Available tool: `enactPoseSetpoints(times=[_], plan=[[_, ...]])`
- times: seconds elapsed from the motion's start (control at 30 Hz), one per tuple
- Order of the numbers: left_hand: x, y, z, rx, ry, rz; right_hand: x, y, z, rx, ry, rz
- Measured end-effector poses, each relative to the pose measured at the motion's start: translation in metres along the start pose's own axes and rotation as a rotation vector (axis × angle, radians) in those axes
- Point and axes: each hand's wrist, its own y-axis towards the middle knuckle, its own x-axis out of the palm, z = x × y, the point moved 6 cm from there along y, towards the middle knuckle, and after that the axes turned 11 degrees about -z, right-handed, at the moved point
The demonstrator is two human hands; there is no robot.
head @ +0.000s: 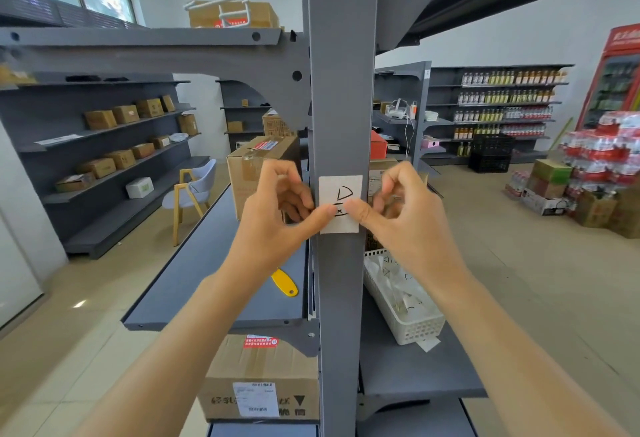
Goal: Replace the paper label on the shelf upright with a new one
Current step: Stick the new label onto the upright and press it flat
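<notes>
A white paper label (341, 190) with a black hand-drawn mark sits flat on the grey shelf upright (341, 90) at chest height. My left hand (277, 208) reaches in from the left and its thumb presses on the label's lower middle. From the right comes my right hand (391, 208), whose thumb tip meets the left thumb on the paper. The other fingers of both hands are curled beside the upright and hold nothing that I can see.
A white perforated basket (415, 325) with several marked paper labels stands on the shelf right of the upright. A yellow scraper (285, 282) lies on the left shelf (207, 270), behind it a cardboard box (249, 173). Another box (263, 381) sits below.
</notes>
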Motion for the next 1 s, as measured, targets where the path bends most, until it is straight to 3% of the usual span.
enactPoseSetpoints(times=[0.23, 0.37, 0.67, 0.9, 1.0], plan=[[0.006, -0.012, -0.007, -0.002, 0.076, -0.070, 0.006, -0.017, 0.013, -0.021, -0.156, -0.051], [-0.009, 0.006, 0.013, 0.007, -0.088, -0.003, -0.003, -0.004, -0.016, -0.091, -0.019, 0.021], [-0.017, 0.019, 0.023, 0.072, 0.147, 0.028, -0.019, 0.016, -0.023, -0.051, -0.121, 0.057], [0.009, -0.015, -0.006, 0.061, 0.194, -0.043, 0.006, -0.010, 0.006, 0.005, -0.288, -0.094], [0.004, -0.012, -0.002, 0.073, 0.153, -0.038, 0.000, -0.006, -0.004, -0.032, -0.271, -0.078]])
